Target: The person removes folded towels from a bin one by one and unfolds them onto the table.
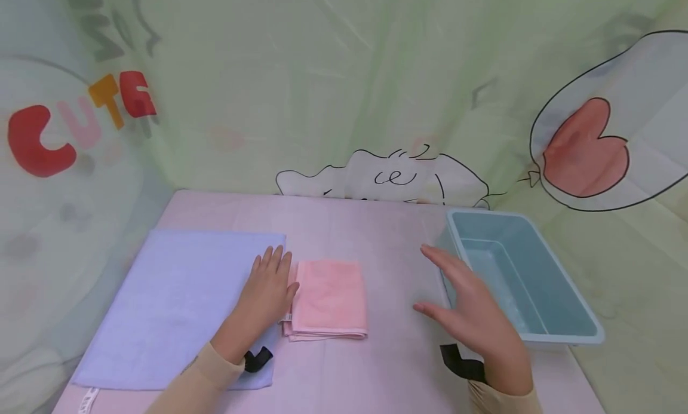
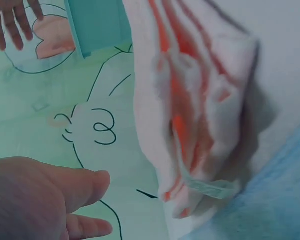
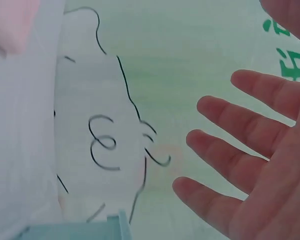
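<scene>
A pink towel, folded into a small layered square, lies in the middle of the table, with a pale tag at its left edge. In the left wrist view its folded layers show from the side. My left hand hovers at the towel's left edge with fingers extended and holds nothing. Under and left of that hand a blue-violet towel is spread flat. My right hand is held up, fingers spread and nothing in them, between the pink towel and a light blue plastic basin.
The basin stands at the table's right side, and its visible inside holds nothing. A pink-covered table lies under everything. A green curtain with cartoon prints hangs behind and on both sides. A white tag sticks out from the blue-violet towel's front left corner.
</scene>
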`<state>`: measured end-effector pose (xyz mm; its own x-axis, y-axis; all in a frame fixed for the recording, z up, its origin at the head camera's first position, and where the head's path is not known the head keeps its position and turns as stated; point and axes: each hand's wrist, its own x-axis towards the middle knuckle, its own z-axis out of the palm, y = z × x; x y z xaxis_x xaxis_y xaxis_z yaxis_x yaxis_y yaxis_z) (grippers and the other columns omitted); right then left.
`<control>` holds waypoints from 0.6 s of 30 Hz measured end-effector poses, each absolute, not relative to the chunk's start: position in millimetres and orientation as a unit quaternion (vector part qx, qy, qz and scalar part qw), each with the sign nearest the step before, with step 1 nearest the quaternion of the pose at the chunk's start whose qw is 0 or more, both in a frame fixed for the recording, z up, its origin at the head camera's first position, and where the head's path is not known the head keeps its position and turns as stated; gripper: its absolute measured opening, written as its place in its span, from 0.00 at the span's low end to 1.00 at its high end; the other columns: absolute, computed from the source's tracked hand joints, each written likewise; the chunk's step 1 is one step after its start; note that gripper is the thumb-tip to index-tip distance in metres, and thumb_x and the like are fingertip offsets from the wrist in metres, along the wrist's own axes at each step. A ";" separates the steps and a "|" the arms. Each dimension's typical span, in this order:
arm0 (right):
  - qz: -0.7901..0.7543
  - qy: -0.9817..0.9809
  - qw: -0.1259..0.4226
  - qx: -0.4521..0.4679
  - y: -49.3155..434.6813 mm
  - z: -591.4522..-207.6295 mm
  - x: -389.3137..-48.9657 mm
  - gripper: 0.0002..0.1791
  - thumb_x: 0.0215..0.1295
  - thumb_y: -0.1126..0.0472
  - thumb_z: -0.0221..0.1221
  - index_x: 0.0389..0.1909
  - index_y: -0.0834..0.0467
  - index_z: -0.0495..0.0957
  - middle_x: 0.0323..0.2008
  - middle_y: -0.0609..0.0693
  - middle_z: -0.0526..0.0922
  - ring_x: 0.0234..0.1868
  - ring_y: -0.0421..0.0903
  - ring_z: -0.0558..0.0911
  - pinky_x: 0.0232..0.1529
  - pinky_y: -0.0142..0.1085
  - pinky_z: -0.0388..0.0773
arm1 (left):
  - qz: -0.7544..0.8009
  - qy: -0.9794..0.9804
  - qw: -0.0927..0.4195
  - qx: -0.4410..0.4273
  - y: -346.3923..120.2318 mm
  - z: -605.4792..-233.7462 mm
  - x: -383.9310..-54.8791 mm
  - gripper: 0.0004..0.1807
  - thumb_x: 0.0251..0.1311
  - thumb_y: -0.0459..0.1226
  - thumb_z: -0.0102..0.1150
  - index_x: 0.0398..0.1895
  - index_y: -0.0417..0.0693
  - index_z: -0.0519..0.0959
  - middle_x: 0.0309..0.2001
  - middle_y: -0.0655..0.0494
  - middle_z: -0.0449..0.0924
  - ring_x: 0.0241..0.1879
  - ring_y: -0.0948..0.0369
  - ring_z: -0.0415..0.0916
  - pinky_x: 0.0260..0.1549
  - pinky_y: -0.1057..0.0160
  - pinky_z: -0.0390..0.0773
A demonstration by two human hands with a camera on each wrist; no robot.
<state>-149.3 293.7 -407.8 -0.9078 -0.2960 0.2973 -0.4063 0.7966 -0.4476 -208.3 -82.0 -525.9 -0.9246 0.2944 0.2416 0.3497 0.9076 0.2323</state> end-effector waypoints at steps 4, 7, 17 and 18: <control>0.300 -0.927 0.085 0.209 277.3 -409.6 -166.3 0.57 0.58 0.62 0.80 0.85 0.46 0.59 0.79 0.52 0.71 0.80 0.59 0.69 0.72 0.66 0.70 | -0.122 -0.974 0.093 -0.165 -84.4 -529.2 -198.2 0.37 0.74 0.43 0.64 0.77 0.29 0.67 0.80 0.30 0.64 0.81 0.33 0.60 0.79 0.33 0.62; 0.322 -0.916 0.082 0.226 269.0 -413.7 -179.0 0.58 0.59 0.63 0.79 0.86 0.45 0.57 0.77 0.51 0.75 0.79 0.56 0.71 0.75 0.61 0.69 | -0.112 -0.976 0.085 -0.165 -85.0 -529.9 -191.2 0.35 0.74 0.40 0.63 0.77 0.29 0.67 0.80 0.30 0.64 0.81 0.33 0.60 0.79 0.33 0.62; 0.406 -0.881 -0.005 0.241 237.8 -435.5 -223.1 0.44 0.68 0.60 0.74 0.82 0.48 0.65 0.73 0.50 0.79 0.79 0.57 0.72 0.80 0.59 0.66 | -0.098 -0.978 0.045 -0.179 -83.4 -539.2 -170.7 0.29 0.78 0.34 0.54 0.76 0.28 0.69 0.82 0.31 0.62 0.83 0.34 0.57 0.80 0.34 0.61; 0.415 -0.878 -0.015 0.239 233.2 -438.1 -227.6 0.42 0.68 0.60 0.73 0.81 0.49 0.66 0.73 0.50 0.79 0.79 0.57 0.72 0.80 0.59 0.66 | -0.098 -0.978 0.045 -0.181 -83.3 -540.2 -168.4 0.29 0.78 0.34 0.55 0.76 0.28 0.69 0.81 0.31 0.62 0.83 0.34 0.57 0.80 0.34 0.62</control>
<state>-227.6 233.2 -438.1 -0.8852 -0.4317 0.1730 -0.4075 0.5406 -0.7360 -168.4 -83.3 -540.2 -0.9308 0.3442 0.1230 0.3618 0.9155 0.1758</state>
